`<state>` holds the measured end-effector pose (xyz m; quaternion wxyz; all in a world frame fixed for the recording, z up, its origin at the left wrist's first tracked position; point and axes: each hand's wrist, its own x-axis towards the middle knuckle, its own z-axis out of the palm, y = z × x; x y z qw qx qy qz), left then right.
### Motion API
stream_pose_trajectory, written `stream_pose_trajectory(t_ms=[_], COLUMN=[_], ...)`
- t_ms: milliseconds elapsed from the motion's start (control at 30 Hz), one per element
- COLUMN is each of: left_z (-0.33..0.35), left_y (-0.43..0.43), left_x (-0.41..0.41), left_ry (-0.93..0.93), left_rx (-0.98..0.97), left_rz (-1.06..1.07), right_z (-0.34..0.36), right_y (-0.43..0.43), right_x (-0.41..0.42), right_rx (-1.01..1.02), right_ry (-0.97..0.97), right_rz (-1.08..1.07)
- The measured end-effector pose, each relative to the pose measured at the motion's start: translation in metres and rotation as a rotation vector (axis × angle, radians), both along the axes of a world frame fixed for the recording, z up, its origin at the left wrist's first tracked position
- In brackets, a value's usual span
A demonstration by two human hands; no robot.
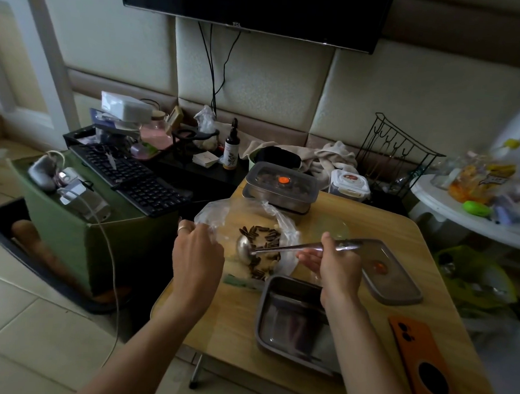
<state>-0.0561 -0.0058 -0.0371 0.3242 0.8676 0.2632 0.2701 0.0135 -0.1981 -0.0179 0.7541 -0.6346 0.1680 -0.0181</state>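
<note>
Scoop step in progress at frame centre. Left hand (pixel 198 253) is pinching the rim of the clear plastic bag (pixel 222 213), holding its mouth open. Right hand (pixel 336 265) is gripping the ladle (pixel 280 249) by the handle, with the bowl sitting inside the bag among the dark seeds (pixel 267 237). Can't tell if it's loaded. Next move, my read: dig under the seeds, lift level, swing lower right over the steel tray (pixel 289 311) just beside the bag, then tip slowly.

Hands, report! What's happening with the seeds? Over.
Left hand grips clear plastic bag open. Right hand holds steel ladle, bowl among striped seeds. Rectangular steel tray beside, nothing blocking.
</note>
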Motion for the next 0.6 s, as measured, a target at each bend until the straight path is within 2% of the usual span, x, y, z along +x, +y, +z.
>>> stream_pose_trajectory(t_ms=[67,167,300,367,433,500,567,600], left_z=[-0.002,-0.005,-0.002,0.002,0.002,-0.008,-0.024,-0.030], left_y=[0.002,0.002,-0.004,-0.011,-0.019,-0.026,-0.027,-0.026], left_x=[0.000,-0.002,-0.006,-0.006,-0.006,-0.004,0.000,0.001], left_ry=[0.063,0.218,0.194,0.093,0.000,0.142,0.383,0.441], left_rx=[0.030,0.204,0.339,0.409,0.471,0.395,0.409,0.405], left_rz=[0.031,0.129,0.159,0.070,-0.171,-0.379,-0.400,-0.383], right_z=[0.003,0.007,0.006,0.006,0.005,0.004,0.004,0.004], right_y=[-0.005,-0.006,0.003,0.006,0.007,0.005,0.002,0.001], right_x=[0.001,-0.002,-0.007,-0.010,-0.010,-0.007,-0.004,-0.004], right_rx=[-0.008,-0.031,-0.099,-0.110,-0.096,-0.068,-0.053,-0.044], right_ry=[-0.021,-0.077,-0.115,-0.108,-0.095,-0.088,-0.091,-0.094], right_rz=[-0.029,-0.028,0.050,0.075,0.063,0.032,-0.004,-0.020])
